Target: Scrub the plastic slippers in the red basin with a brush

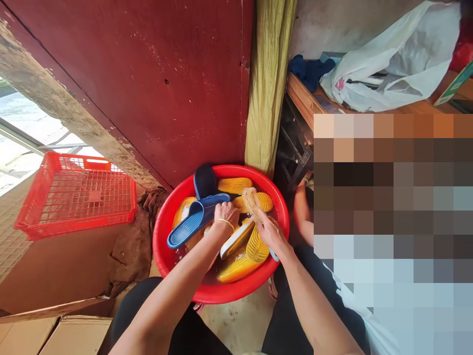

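2 hands of ours are busy over the red basin point(160, 236). Our left hand point(227, 214) is curled at the toe end of the blue slipper point(185, 229), fingers seemingly clamped on its edge, though their tips are hidden. Our right hand point(272, 232) is closed around the brush point(251, 199), which we hold over the yellow slippers point(264, 201) on the right side, apart from the blue slipper.

As for how far along we are, at least 8 slippers sit inside the basin: 6 yellow, the blue slipper in our hand, and the navy slipper point(205, 182) leaning on the back rim. None shows set aside outside, and we cannot tell which have been brushed and which have not — wet shine alone does not settle it.

The basin is smooth, round plastic with a thick rim. Our blue slipper has a ribbed footbed and a broad, closed strap, and it lies tilted across the pile. The yellow soles look rubbery, some grooved in curved lines, others dotted with small bumps; the slipper with the white edge point(231, 245) stands partly on its side. The brush looks pale and fibrous — stiff, we would judge. Left of the basin are a rumpled brown cloth point(131, 251) and a red lattice crate point(94, 195).
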A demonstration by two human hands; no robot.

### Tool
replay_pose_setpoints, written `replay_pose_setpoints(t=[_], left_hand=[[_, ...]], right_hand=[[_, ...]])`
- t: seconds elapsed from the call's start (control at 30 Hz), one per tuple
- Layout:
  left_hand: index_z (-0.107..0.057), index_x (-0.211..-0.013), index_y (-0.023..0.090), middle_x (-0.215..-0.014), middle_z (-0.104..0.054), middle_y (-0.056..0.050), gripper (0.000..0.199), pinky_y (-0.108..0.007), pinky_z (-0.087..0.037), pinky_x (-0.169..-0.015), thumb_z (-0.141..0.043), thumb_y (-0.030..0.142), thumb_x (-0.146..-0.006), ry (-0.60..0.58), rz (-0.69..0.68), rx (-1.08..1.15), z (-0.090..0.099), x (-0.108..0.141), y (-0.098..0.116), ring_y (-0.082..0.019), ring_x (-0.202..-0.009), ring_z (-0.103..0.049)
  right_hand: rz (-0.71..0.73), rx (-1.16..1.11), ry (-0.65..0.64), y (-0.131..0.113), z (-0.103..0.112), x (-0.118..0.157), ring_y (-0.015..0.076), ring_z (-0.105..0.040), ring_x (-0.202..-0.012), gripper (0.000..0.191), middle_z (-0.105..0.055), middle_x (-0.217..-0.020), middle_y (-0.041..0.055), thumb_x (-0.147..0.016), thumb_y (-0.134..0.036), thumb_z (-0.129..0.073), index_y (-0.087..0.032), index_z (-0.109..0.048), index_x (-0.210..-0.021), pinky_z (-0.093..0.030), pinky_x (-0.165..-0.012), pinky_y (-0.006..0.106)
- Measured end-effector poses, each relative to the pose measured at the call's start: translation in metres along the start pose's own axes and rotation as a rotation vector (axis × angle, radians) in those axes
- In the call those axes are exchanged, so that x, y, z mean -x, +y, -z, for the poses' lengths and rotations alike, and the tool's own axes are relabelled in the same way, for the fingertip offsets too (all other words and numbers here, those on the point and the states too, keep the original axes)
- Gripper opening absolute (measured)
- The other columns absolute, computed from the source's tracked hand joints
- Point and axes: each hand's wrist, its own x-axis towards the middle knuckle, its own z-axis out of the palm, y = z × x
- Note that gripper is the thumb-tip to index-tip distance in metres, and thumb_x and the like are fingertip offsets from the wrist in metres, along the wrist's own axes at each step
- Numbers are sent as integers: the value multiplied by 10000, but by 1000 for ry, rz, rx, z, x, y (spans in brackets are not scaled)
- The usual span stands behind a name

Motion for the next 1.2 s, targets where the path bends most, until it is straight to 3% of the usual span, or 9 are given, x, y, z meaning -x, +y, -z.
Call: replay_pose_setpoints(t=[0.07,0.13,0.27,0.37,0.5,0.63,0.9,1.07,1.2], left_hand=[[-660,-1172,145,-1306,-610,-203,312,-450,-405,-1052,-588,276,-898,-12,-92,-45,-5,-28,15,-338,-1266,-545],[-522,-1391,151,-1456,-502,-210,585,-450,-382,-1098,-660,355,-860,-70,-115,-37,-17,-54,27,-341,-1355,-468],[-253,-1569,203,-1632,-255,-217,879,-591,-345,-1112,-682,439,-840,-113,-70,2,-52,-85,35,-393,-1472,-296],[-286,-1560,197,-1603,-318,-233,825,-620,-373,-1075,-666,399,-856,-90,16,40,-67,-94,29,-416,-1438,-357],[-553,-1383,179,-1330,-634,-208,465,-464,-497,-956,-529,338,-946,-135,71,111,-59,-97,9,-349,-1186,-633],[-624,-1284,217,-1261,-696,-128,372,-337,-490,-949,-407,349,-1013,-68,18,140,-38,-83,-10,-263,-1154,-662],[-641,-1065,189,-1084,-731,-125,235,-341,-489,-941,-481,333,-968,413,40,490,-10,-13,-39,-262,-1057,-678],[-627,-944,212,-959,-727,-66,190,-337,-541,-862,-651,368,-838,628,230,1164,-10,32,-69,-254,-966,-688],[-594,-967,210,-967,-713,-39,234,-330,-576,-802,-669,362,-806,620,321,1758,-22,53,-81,-199,-879,-703]], right_hand=[[-16,-27,53,1,7,-4,261,-658,-1196,562,-674,-1330,133,-975,-261,-451,-162,-431,-1528,-485,-1065,402],[-42,-47,116,3,15,-9,267,-644,-1219,570,-637,-1383,137,-983,-296,-436,-159,-415,-1536,-484,-1071,405],[-124,-27,150,7,24,-15,281,-653,-1202,578,-602,-1423,146,-989,-333,-419,-157,-408,-1539,-507,-1041,403],[-210,48,88,11,23,-17,296,-686,-1133,572,-654,-1343,171,-991,-303,-410,-129,-418,-1536,-527,-1001,408],[-227,111,30,12,16,-18,272,-695,-1109,573,-709,-1248,149,-996,-254,-413,-157,-385,-1559,-526,-989,380],[-125,156,24,4,8,-18,239,-681,-1124,575,-703,-1256,128,-1010,-260,-421,-210,-348,-1578,-515,-991,349],[29,19,179,-19,8,-12,273,-627,-1227,615,-595,-1425,154,-1013,-298,-374,-177,-277,-1608,-508,-1040,386],[61,-63,224,-21,3,-3,272,-594,-1281,613,-562,-1463,161,-1008,-287,-367,-141,-278,-1597,-493,-1071,418],[41,-4,175,-20,-4,5,275,-586,-1288,639,-586,-1434,173,-981,-243,-402,-135,-270,-1597,-488,-1069,422]])
